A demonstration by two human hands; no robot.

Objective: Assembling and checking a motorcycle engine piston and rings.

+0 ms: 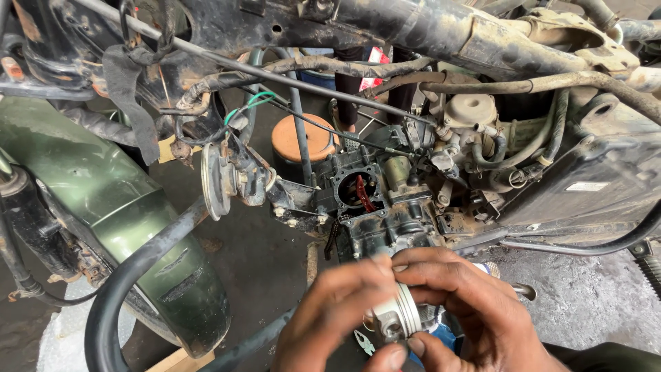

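A stripped motorcycle frame [413, 27] spans twelve o'clock, with a green fender [103, 207] at nine o'clock and the grimy engine block [372, 200], its open bore showing, at the centre beneath a pale carburettor [471, 110] at one o'clock. At six o'clock the left hand [330, 313] and right hand [468, 303] meet, fingers of both closed around a silvery piston [399, 317]. The piston sits between the fingertips, just below the engine block, ringed crown turned toward four o'clock.
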